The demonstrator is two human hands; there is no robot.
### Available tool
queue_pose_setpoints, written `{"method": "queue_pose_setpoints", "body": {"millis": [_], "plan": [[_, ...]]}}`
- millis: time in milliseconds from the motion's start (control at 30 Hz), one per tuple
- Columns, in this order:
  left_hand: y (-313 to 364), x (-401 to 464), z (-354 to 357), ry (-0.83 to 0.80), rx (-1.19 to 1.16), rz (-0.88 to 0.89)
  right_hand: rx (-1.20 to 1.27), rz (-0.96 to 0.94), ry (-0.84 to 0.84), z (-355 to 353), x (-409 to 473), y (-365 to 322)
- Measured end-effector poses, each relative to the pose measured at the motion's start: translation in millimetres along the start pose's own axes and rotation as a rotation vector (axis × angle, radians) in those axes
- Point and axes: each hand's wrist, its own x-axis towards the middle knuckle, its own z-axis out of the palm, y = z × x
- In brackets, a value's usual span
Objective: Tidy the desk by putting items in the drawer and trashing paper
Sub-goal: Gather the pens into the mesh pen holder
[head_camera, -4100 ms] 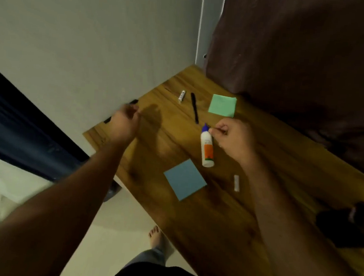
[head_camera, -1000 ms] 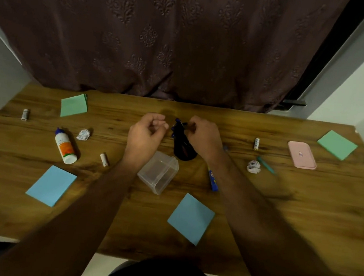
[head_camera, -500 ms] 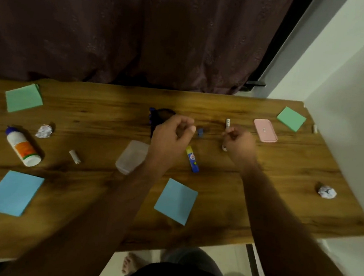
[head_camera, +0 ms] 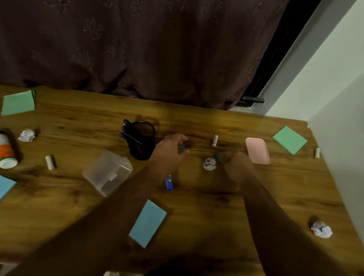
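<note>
From the head view, the left hand reaches over the wooden desk with its fingers curled around a small blue object, pinched at the fingertips; what that object is cannot be made out. The right hand lies a little to its right, fingers bent over a dark green pen-like thing that pokes out on its left side, gripped at its tip. Between the two hands, just below the green thing, sits a crumpled paper ball, apart from both. Directly left of the left hand stands a black mesh pen holder with blue-capped pens in it, touching or nearly touching the wrist. Below that wrist a blue glue stick lies partly hidden by the forearm, and further left a clear plastic box lies tipped on its side. Beyond the right hand, to its upper right, rests a pink case, and above the gap between the hands a small white cylinder. Well right of the right arm, near the desk's edge, is a second paper ball; a third paper ball lies far left beside a white glue bottle. Green note pads and blue note pads are scattered about.
</note>
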Motion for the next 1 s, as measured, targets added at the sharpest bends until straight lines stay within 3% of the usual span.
{"method": "queue_pose_setpoints", "body": {"millis": [200, 467, 700, 1000], "plan": [[-5.0, 27.2, 44.0, -0.007, 0.194, -0.216, -0.036, -0.084, -0.056, 0.9, 17.1, 13.4], [3.5, 42.4, 66.5, -0.027, 0.332, -0.352, 0.044, -0.175, -0.070, 9.2, 19.5, 36.4], [2.6, 33.9, 68.4, -0.008, 0.360, -0.276, 0.333, -0.078, -0.071, -4.0, 16.3, 35.5], [20.7, 1.2, 13.4, 0.421, 0.130, -0.101, 0.604, -0.312, 0.051, -28.0, 16.6, -59.3]]}}
